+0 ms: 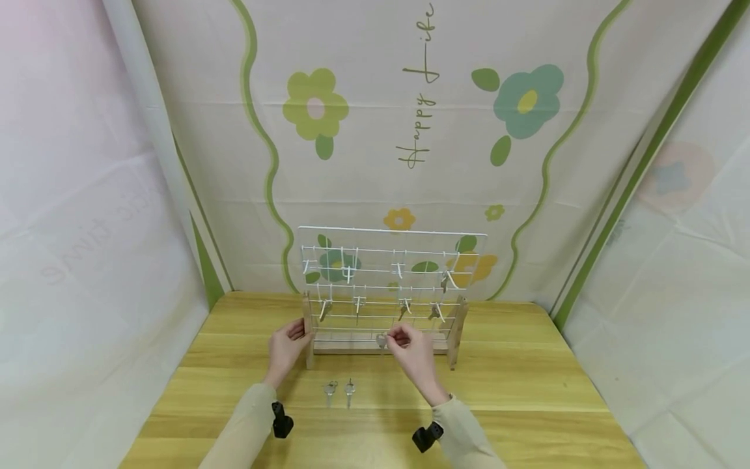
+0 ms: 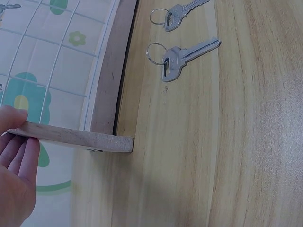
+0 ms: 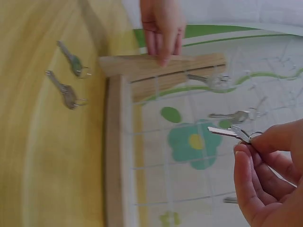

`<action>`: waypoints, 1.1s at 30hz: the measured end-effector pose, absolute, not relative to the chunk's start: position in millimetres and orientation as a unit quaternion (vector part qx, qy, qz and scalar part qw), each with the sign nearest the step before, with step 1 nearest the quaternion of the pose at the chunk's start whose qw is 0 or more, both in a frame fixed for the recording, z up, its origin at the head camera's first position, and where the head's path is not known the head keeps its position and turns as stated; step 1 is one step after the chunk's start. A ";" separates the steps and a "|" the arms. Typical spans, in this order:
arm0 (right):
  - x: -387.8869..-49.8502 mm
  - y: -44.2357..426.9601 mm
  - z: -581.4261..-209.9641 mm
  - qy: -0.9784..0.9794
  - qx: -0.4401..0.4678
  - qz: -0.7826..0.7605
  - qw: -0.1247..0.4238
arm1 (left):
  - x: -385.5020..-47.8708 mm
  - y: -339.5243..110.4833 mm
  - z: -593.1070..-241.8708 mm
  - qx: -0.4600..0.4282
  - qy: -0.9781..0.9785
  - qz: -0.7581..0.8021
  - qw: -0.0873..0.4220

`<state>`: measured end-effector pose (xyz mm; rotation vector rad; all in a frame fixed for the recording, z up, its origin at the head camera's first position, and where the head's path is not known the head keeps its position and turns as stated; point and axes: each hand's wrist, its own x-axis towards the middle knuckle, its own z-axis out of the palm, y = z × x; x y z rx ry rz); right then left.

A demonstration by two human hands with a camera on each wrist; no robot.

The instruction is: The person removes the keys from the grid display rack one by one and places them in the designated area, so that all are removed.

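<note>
My left hand (image 1: 286,348) grips the left wooden upright (image 2: 75,137) of a white wire-grid rack (image 1: 392,230), thumb on one side and fingers on the other. My right hand (image 1: 415,357) pinches a metal key (image 3: 232,132) by its ring, between thumb and fingertips. In the head view this key is in front of the rack's lower part, below the hooks. Several keys hang on the lower row of hooks, among them one key (image 1: 404,311). At the upper right another key (image 1: 444,281) hangs from a hook.
Two ringed keys, a left key (image 1: 330,392) and a right key (image 1: 349,389), lie on the wooden table (image 1: 527,391) before the rack. Other upper hooks, such as the left hook (image 1: 348,273), hold no key. A printed cloth (image 1: 375,169) hangs behind, with side cloths left and right.
</note>
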<state>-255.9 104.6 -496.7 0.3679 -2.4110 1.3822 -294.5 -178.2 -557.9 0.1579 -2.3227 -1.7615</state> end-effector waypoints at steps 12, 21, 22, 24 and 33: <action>-253.6 100.6 -552.5 -0.858 0.096 0.500 0.070 | -295.3 -179.0 -555.3 0.057 -0.792 -0.599 0.108; -251.8 92.6 -577.9 -0.855 0.079 0.512 0.003 | -293.7 -178.8 -554.9 0.060 -0.788 -0.603 0.111; -251.8 92.0 -580.1 -0.856 0.079 0.510 0.002 | -293.4 -178.7 -554.8 0.059 -0.786 -0.606 0.111; -252.0 91.1 -584.2 -0.860 0.083 0.504 0.006 | -292.8 -178.4 -554.6 0.055 -0.783 -0.609 0.112; -251.4 89.6 -598.8 -0.858 0.087 0.507 -0.017 | -293.9 -177.1 -556.0 0.059 -0.778 -0.615 0.114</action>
